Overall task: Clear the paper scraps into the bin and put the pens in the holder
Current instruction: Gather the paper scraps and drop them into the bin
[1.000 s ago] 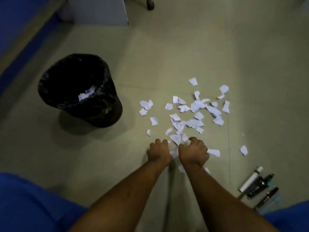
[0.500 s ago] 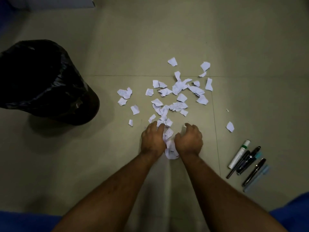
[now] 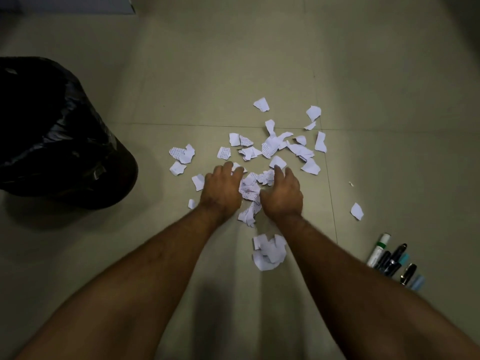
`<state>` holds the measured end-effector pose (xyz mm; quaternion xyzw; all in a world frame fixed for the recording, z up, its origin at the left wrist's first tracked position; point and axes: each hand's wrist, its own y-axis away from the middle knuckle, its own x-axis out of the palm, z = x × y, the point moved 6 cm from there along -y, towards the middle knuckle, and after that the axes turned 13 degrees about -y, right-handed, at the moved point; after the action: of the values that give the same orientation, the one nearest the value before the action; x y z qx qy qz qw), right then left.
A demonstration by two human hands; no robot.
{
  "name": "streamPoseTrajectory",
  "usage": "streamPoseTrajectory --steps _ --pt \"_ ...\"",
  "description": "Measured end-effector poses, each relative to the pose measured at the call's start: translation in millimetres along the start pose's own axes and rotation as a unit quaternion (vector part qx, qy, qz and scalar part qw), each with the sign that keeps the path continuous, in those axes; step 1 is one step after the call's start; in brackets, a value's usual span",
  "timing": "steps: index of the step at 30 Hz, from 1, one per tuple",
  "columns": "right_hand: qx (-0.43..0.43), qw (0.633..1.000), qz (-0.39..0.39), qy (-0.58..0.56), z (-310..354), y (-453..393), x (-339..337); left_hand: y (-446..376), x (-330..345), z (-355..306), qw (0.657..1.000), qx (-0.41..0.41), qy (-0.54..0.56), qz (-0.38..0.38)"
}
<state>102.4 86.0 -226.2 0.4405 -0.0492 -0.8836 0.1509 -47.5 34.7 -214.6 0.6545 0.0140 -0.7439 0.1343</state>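
Your left hand point(image 3: 222, 189) and right hand point(image 3: 281, 194) reach forward and down to the floor point(image 3: 207, 74), backs up, side by side, with both forearms extended from the lower edge of the view. The fingers of each hand curve inward around a small heap of paper scraps point(image 3: 249, 188) gathered between them; the heap touches both hands. Whether any scrap is actually pinched cannot be determined.

The bin point(image 3: 59, 136), lined with a black bag, stands on the floor at the left, well apart from your hands. Its contents are not visible.

More loose scraps point(image 3: 285, 149) lie scattered on the floor beyond your fingertips and to either side. A crumpled clump point(image 3: 268, 252) lies between your forearms, nearer to you than the heap. One single scrap point(image 3: 356, 211) lies apart to the right.

The pens point(image 3: 392, 258) lie grouped on the floor at the lower right, beside your right forearm, not touching it.
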Motion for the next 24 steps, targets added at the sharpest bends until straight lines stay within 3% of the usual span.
streamPoseTrajectory --steps 2,4,6,13,18,24 --pt "-0.002 0.999 0.033 0.018 6.9 -19.2 7.7 -19.7 5.6 8.3 0.997 -0.024 0.039 0.07" --pt "-0.007 0.997 0.05 0.064 10.7 -28.7 16.0 -31.8 10.7 3.7 0.986 0.008 0.09 0.137" --pt "-0.036 0.995 0.059 0.078 14.4 -22.2 23.4 -27.6 12.7 -9.8 0.982 0.057 0.106 0.145" --pt "-0.096 0.989 0.105 0.049 3.9 30.5 17.8 28.6 18.3 -19.7 0.971 0.132 -0.025 0.197" --pt "-0.114 0.975 0.133 0.138 8.9 51.8 22.2 51.9 28.1 -18.1 0.983 0.082 -0.024 0.163" --pt "-0.071 0.993 0.077 -0.047 4.0 63.8 39.9 63.6 27.0 -12.4 0.993 0.012 0.093 0.068"
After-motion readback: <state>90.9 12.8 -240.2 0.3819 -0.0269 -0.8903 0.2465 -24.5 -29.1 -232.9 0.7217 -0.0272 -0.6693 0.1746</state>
